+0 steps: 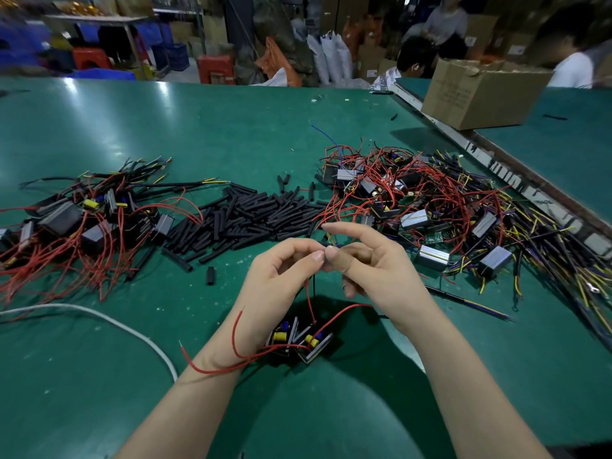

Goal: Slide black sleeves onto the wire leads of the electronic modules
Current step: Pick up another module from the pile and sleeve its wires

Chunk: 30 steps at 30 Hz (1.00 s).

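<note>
Two black electronic modules (303,341) with yellow capacitors hang below my hands on red wire leads (309,303). My left hand (281,276) pinches the upper ends of the leads between thumb and fingers. My right hand (371,263) meets it, thumb and forefinger pinching at the lead tips, where a short black sleeve (328,244) pokes out behind the fingers. A heap of loose black sleeves (248,215) lies on the green table (198,127) just beyond my hands.
Sleeved modules with red wires are piled at the left (76,223). A bigger tangle of modules with red and yellow-black wires sits at the right (447,207). A white cable (109,321) curves at near left. A cardboard box (480,91) and people are at the far right.
</note>
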Each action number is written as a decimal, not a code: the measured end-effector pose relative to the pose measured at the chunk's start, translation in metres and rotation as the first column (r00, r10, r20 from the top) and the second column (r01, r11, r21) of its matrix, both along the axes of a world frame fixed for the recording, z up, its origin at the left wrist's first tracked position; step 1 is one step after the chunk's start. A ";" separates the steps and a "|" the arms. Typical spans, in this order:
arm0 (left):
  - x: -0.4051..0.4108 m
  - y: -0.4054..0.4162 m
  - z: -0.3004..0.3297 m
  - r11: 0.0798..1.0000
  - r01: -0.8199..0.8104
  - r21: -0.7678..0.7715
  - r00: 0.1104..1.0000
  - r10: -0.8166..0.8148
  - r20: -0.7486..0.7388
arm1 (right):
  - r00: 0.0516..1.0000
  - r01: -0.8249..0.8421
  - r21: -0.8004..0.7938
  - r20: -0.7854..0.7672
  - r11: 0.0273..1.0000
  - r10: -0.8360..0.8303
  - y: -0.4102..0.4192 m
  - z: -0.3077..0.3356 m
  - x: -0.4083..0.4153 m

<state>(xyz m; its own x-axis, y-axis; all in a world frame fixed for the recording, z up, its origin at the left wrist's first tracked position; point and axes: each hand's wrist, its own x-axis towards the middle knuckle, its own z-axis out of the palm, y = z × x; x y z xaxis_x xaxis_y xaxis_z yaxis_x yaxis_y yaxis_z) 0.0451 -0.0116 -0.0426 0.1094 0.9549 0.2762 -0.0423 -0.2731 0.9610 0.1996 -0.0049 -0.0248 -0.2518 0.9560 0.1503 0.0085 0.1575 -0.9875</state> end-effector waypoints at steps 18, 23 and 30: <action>-0.003 0.001 -0.005 0.984 -0.097 0.148 0.970 0.126 -0.206 | 0.998 -0.027 -0.007 0.048 1.000 0.028 0.002 -0.002 0.002; -0.002 -0.001 -0.005 0.970 -0.118 0.211 0.954 0.170 -0.248 | 0.997 -0.001 0.019 0.076 1.000 0.000 0.004 -0.004 0.004; -0.003 0.000 -0.005 0.976 -0.112 0.187 0.949 0.161 -0.270 | 0.989 0.050 0.141 0.131 0.989 -0.069 0.006 -0.011 0.003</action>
<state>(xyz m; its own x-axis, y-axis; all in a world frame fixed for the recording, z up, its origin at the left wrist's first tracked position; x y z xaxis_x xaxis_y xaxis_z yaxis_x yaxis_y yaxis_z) 0.0426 -0.0111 -0.0481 0.0778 0.9087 0.4102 0.2727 -0.4152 0.8679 0.2028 0.0008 -0.0358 -0.2221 0.9426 0.2492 0.1539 0.2863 -0.9457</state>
